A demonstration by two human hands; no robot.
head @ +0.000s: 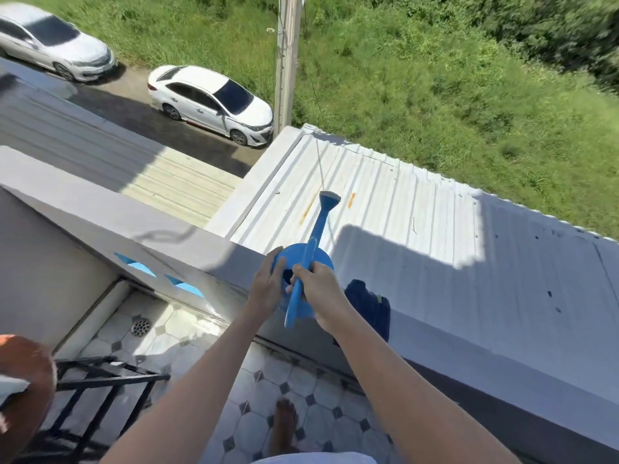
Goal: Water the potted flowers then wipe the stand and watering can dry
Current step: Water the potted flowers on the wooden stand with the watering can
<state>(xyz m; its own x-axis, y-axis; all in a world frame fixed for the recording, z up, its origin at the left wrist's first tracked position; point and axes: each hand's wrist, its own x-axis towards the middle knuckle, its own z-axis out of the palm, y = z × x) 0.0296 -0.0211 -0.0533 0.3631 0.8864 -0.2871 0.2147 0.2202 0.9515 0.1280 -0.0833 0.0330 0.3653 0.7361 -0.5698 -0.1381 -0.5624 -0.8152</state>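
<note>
From the head view I look down over a balcony wall (469, 356) and see both arms stretched forward to a blue watering can (303, 262) held at the top of that wall, its long spout (323, 219) pointing out and away over a white corrugated roof (418, 209) beyond. My right hand (318, 289) is wrapped tight round the can's blue handle (294, 303), fingers curled fully about it. My left hand (268, 283) lies half open and flat against the can's left side, fingers spread on the body beside the dark filling hole; it steadies more than it grips. Just beside the right hand, a dark blue cloth (368, 306) hangs over the top of the wall, touching the can or very near it; I cannot tell which. Below on the left, the tiled balcony floor (321, 413) shows a round drain (140, 327), and a black metal stand (100, 390) sits at the lower left, well apart from the can. A brown rounded pot (23, 390) fills the left edge, blurred and cut off, so I cannot say what it holds. A bare foot (284, 426) stands on the tiles beneath the arms. Farther off, a concrete pole (286, 61) rises past the roof corner, two white cars (211, 102) are parked along a lane, and long grass (452, 78) covers the ground to the right.
</note>
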